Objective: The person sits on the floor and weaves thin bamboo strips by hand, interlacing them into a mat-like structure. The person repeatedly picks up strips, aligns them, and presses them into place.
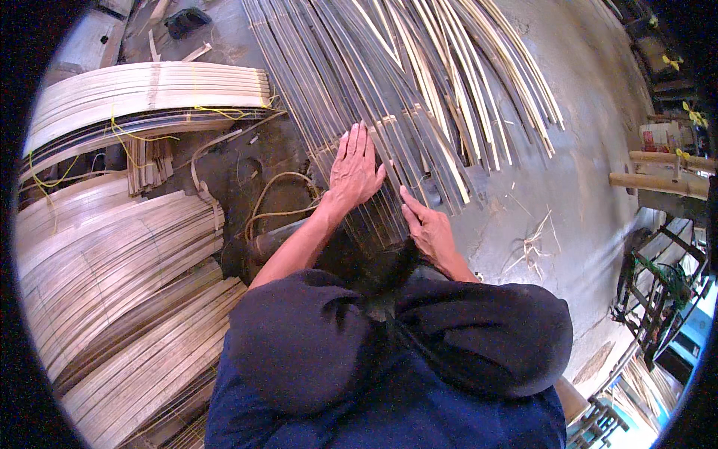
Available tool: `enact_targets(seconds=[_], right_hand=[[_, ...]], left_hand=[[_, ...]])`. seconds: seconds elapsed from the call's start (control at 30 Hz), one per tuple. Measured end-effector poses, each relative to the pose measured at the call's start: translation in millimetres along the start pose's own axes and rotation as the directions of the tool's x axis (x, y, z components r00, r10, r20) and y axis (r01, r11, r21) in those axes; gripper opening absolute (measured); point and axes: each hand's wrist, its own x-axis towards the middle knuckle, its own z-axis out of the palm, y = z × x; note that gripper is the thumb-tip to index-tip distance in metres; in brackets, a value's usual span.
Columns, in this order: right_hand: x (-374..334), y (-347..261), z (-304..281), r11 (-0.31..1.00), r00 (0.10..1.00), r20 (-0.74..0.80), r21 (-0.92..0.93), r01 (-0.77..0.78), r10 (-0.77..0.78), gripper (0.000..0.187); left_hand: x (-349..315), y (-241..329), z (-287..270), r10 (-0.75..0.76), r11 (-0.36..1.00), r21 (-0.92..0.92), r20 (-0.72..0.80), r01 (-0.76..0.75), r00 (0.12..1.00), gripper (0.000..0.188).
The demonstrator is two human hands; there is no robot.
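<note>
And here's the grey floor [576,161], sweeping away to the right! Down the left side sit big stacks of pale slats [112,247], with another pale bundle [157,90] lying above them. Straight ahead, here's the centre of the action: a spread of long dark strips [318,67], side by side, running from the top of the view right down to just in front of the person's dark-clad knees [486,337]. Fanned out along their right are the loose pale strips [490,82], their near ends lying on the floor.

Now to the hands! The left hand [356,173] is spread flat, palm down on the dark strips, fingers straight and close together, thumb out to the side, grasping nothing. The right hand [432,230] sits at their right edge, index finger stretched forward, the others tucked under; whether it pinches a strip, I can't tell from this angle. A little tangle of shavings [532,247] lies off to the right, and thin yellow ties [224,112] trail about the pale bundle.
</note>
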Motion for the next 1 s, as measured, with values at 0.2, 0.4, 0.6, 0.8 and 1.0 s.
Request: enact_targets(seconds=[0.2,0.4,0.6,0.8,1.0], right_hand=[[2.8,-0.1,-4.8,0.99,0.999,0.036,-0.138,-0.006,0.011,0.04],[0.3,7.0,-2.6,0.988,0.999,0.045,-0.151,0.02,-0.013,0.037],[-28.7,26.7,-22.1,0.994,0.984,0.158,-0.077,-0.075,0.087,0.027],[-58.0,47.3,2.3,0.549,0.846,0.413,0.644,-0.533,0.337,0.03],[-54.7,45.7,25.2,0.316,0.815,0.401,0.777,-0.544,0.418,0.022]], left_hand=[[-0.4,-5.0,9.1,-0.011,1.0,-0.011,-0.052,0.011,0.999,0.079],[3.2,4.4,5.1,-0.036,0.998,-0.052,-0.031,0.034,0.999,0.081],[4.3,1.9,10.0,-0.016,1.0,0.024,-0.021,0.017,1.0,0.072],[2.2,3.4,8.1,-0.003,1.0,0.022,-0.045,0.004,0.999,0.072],[0.5,0.0,10.3,-0.01,1.0,-0.011,-0.068,0.009,0.998,0.072]])
